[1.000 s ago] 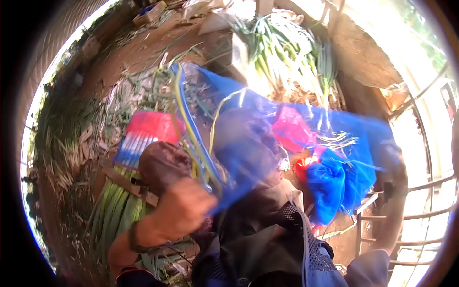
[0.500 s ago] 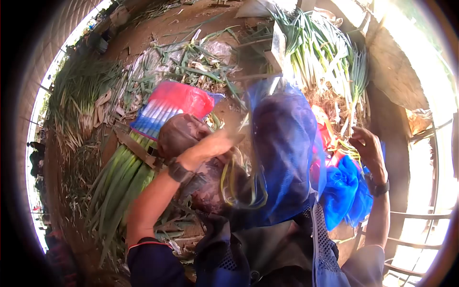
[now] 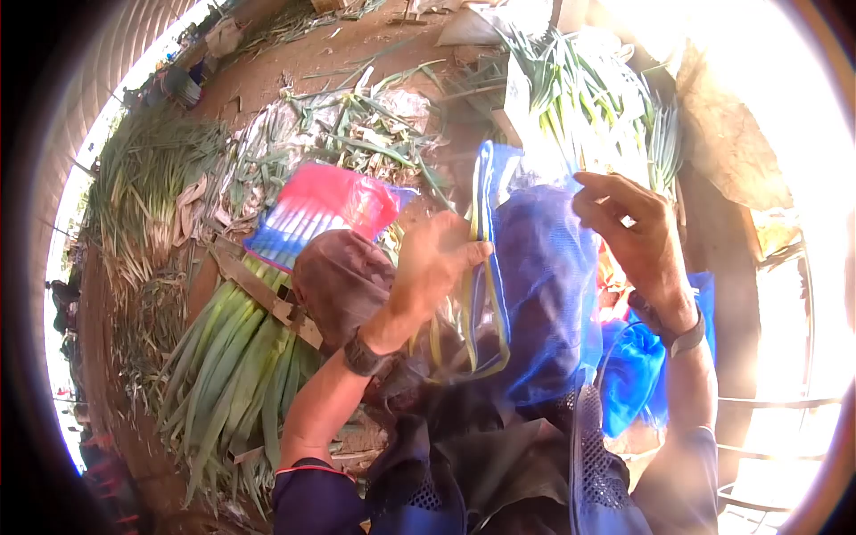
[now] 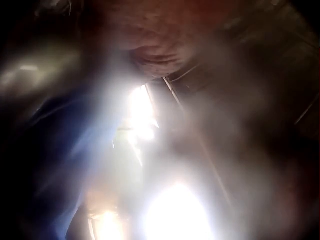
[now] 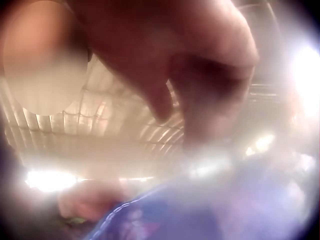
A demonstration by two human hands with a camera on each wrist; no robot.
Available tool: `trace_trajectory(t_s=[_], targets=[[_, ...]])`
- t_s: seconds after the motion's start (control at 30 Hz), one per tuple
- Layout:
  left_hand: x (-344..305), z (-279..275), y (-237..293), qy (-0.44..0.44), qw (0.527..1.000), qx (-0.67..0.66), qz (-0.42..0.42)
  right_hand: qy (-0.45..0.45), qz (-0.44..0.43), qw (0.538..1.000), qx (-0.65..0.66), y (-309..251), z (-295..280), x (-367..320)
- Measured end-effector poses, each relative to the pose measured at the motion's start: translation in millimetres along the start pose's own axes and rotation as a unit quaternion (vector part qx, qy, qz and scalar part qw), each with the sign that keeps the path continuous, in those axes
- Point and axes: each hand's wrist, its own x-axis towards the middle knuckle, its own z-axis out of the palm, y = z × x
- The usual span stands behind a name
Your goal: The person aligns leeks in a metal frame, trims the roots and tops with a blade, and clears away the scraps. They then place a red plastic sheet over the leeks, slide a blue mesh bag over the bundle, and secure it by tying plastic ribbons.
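Over greens point(image 3: 223, 374), R hand point(image 3: 637, 234) grips mesh bag point(image 3: 544, 294)

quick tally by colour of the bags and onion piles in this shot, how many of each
blue net bag, held up by left hand and right hand: 1
blue netting heap: 1
red bag stack: 1
green onion piles: 3, namely left pile, near bundle, far pile
total: 6

Left hand point(image 3: 432, 267), right hand point(image 3: 629, 227) aloft, fingers curled
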Motion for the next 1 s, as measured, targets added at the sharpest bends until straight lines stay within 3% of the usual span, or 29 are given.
trace_trajectory(t_s=[0.03, 0.1, 0.17, 0.23, 0.33, 0.43, 0.47, 0.5, 0.57, 0.6, 0.63, 0.7, 0.73, 0.8, 0.87, 0.9, 0.97, 1.0], targets=[[-2.9, 1.6, 6.8, 0.012, 0.998, 0.04, 0.049, -0.018, 0.074, 0.995, 0.062, -7.3, 4.0, 0.3], [-7.9, 12.4, 23.3, 0.018, 0.998, 0.029, 0.053, -0.112, 0.125, 0.979, 0.113, -14.4, 11.2, -1.2], [-11.7, 22.0, 39.9, 0.007, 0.999, -0.005, 0.038, -0.184, 0.043, 0.979, 0.07, -17.7, 23.2, -8.7], [-11.7, 25.5, 47.4, -0.017, 0.999, -0.015, 0.042, -0.176, -0.006, 0.984, -0.018, -23.8, 30.0, -12.8], [-6.1, 27.0, 51.6, -0.016, 0.999, -0.007, 0.045, -0.14, 0.024, 0.987, 0.074, -6.6, 32.7, -19.9], [4.7, 24.7, 56.6, 0.028, 0.993, -0.077, 0.082, -0.124, 0.098, 0.976, 0.147, 21.6, 17.6, -27.6], [7.4, 22.8, 63.8, 0.008, 0.99, -0.115, 0.081, -0.114, 0.138, 0.969, 0.173, 28.5, 9.9, -30.5], [15.6, 13.5, 58.4, 0.035, 0.993, -0.025, 0.11, -0.104, 0.178, 0.958, 0.198, 37.2, 1.8, -34.1], [23.5, 7.1, 61.5, 0.022, 0.991, 0.011, 0.132, -0.131, 0.183, 0.967, 0.121, 56.6, -11.5, -34.6], [24.3, 6.5, 64.0, 0.0, 0.99, 0.036, 0.137, -0.087, 0.254, 0.957, 0.11, 60.0, -19.5, -40.9], [23.7, 10.9, 68.7, -0.003, 0.99, 0.035, 0.136, -0.051, 0.174, 0.983, -0.016, 64.9, -23.4, -38.8], [21.8, 23.3, 75.5, -0.079, 0.986, 0.101, 0.109, 0.073, 0.081, 0.994, 0.015, 66.2, -26.8, -35.3], [21.7, 29.0, 77.0, -0.083, 0.973, 0.174, 0.13, 0.083, 0.004, 0.996, -0.03, 45.9, -32.2, -29.8], [21.8, 42.7, 85.2, -0.127, 0.969, 0.176, 0.115, 0.071, -0.11, 0.98, -0.149, 8.5, -36.6, -14.9], [19.4, 55.0, 92.3, -0.187, 0.965, 0.156, 0.094, 0.007, -0.204, 0.948, -0.244, -2.5, -33.4, 2.8], [17.7, 59.1, 97.4, -0.187, 0.966, 0.157, 0.09, 0.037, -0.272, 0.931, -0.239, 7.7, -25.8, 14.5], [16.5, 63.7, 109.5, -0.188, 0.954, 0.205, 0.111, -0.065, -0.213, 0.93, -0.292, 24.1, -35.8, 34.3], [17.9, 64.8, 113.4, -0.176, 0.959, 0.199, 0.101, 0.052, -0.264, 0.929, -0.254, 24.2, -36.2, 37.6]])
